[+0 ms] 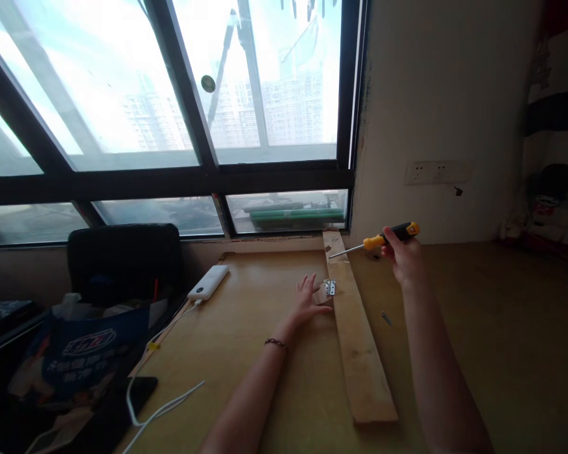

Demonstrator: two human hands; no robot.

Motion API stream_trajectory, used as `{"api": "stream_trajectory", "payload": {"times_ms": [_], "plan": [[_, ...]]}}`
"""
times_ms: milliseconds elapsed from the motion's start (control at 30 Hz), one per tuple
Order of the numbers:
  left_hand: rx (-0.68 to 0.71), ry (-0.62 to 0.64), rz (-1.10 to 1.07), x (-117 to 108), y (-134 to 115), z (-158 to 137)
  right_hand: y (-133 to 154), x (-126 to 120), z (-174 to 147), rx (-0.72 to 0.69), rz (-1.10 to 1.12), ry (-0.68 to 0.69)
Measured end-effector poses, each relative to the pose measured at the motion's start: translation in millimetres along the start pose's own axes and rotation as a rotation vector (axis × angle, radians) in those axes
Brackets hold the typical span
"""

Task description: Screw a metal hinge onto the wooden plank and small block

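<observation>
A screwdriver (378, 239) with a yellow and black handle is gripped by my right hand (401, 252). Its metal shaft points left, and the tip appears over the far part of a long wooden plank (360, 353). My left hand (308, 301) is around a small wooden block (322, 295) against the plank's left side, thumb on the near side and fingers on the far side. A metal hinge (330, 287) lies across the block and the plank's edge. Small screws (387, 318) lie on the table to the plank's right.
A white power bank (209, 282) with a white cable (165, 407) sits at the table's (260, 271) left edge. A black chair (123, 252) and a blue bag (82, 353) are at the left. Behind are a window and a wall socket (435, 172).
</observation>
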State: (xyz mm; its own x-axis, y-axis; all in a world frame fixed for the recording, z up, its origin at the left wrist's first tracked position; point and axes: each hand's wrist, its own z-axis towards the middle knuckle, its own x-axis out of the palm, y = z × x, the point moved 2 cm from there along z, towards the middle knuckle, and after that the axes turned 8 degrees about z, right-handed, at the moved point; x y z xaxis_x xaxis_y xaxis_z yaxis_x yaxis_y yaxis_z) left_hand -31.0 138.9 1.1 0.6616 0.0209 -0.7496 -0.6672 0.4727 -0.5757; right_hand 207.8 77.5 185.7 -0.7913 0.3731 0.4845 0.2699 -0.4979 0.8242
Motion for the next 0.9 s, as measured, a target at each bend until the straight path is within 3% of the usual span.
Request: {"api": "stream_trajectory", "payload": {"times_ms": [133, 433, 567, 900], "plan": [[0.003, 0.086, 0.087, 13.3, 5.4, 9.2, -31.2, -1.6, 11.2, 0.112, 0.011, 0.079], [0.043, 0.014, 0.084, 23.7, 22.4, 15.7, -74.6, 18.2, 12.6, 0.133, -0.224, 0.208], [0.033, -0.015, 0.079, 22.3, 23.1, 18.6, -81.8, 21.9, 10.9, 0.165, -0.299, 0.224], [0.071, -0.078, 0.01, 15.7, 17.5, 17.9, -81.8, 25.0, 7.5, 0.041, -0.396, 0.248]]}}
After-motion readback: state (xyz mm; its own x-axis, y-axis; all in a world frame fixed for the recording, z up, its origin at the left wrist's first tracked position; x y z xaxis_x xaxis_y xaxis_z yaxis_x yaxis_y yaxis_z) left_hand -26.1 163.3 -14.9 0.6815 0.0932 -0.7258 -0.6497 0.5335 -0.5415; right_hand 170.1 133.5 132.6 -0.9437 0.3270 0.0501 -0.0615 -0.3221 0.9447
